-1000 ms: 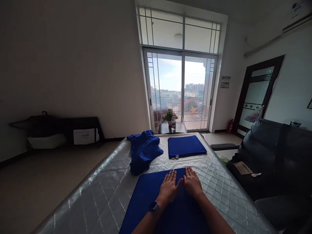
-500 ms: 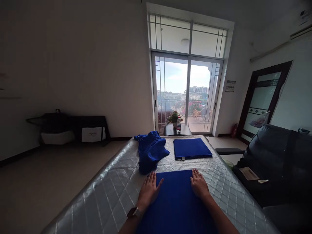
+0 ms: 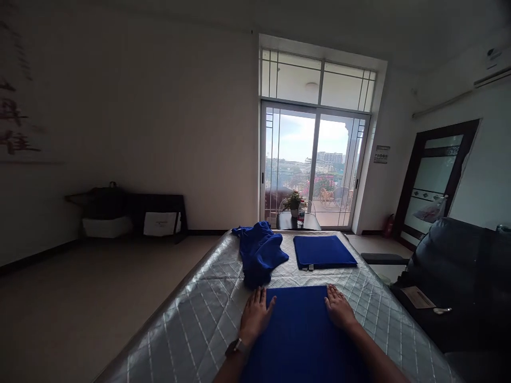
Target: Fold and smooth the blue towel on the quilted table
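A blue cloth (image 3: 299, 330), smooth and flat, lies on the silver quilted cover (image 3: 199, 319) straight in front of me. On its left edge rests my left hand (image 3: 256, 314), palm down with fingers stretched out. My right hand (image 3: 338, 306) lies flat on the opposite edge, near the far corner. Both hands touch the cloth without gripping it. Beyond my left hand is a crumpled blue cloth (image 3: 261, 252). A neatly folded blue cloth (image 3: 325, 251) with small white tags sits farther back on the right. The near end of the flat cloth runs out of view.
Past the far edge stands a small dark table (image 3: 287, 220) with a potted plant (image 3: 294, 202) and a bottle (image 3: 301, 214). To the right is a black armchair (image 3: 459, 266). A dark bench (image 3: 183, 218) with a white bag (image 3: 159, 223) stands along the left wall.
The head view has shifted, so everything sits a little lower and farther right. Both hands remain flat on the cloth's edges, and the cloths look unchanged.
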Available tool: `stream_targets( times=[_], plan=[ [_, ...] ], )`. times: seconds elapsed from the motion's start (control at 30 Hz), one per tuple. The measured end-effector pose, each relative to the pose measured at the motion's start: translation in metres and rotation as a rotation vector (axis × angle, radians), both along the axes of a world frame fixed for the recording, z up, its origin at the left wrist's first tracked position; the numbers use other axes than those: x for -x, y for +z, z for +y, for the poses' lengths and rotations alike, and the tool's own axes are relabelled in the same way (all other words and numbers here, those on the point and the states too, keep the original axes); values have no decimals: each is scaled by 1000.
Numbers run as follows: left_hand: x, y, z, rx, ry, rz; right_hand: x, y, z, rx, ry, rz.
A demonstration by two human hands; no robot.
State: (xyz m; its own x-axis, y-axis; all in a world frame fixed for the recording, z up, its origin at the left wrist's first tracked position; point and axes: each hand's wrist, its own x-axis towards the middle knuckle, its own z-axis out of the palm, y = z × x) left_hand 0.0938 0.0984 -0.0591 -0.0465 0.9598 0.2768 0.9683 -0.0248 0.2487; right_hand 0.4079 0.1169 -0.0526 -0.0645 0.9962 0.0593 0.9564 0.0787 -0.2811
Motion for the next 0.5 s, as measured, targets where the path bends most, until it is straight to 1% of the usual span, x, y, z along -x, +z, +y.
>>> stream_targets(
  times=[0.1, 0.2, 0.33, 0.4, 0.5],
  plan=[
    [0, 3, -1, 44, 0, -16, -4, 3, 5, 5, 3, 24],
    [3, 6, 0, 57, -5, -34, -12, 10, 15, -1, 11, 62],
    [14, 10, 4, 55, -24, -77, -24, 18, 27, -48, -20, 125],
    [19, 12, 6, 49, -32, -99, -27, 17, 30, -88, -57, 155],
    [26, 14, 11, 30, -37, -131, -29, 9, 30, -155, -111, 198]
  ],
)
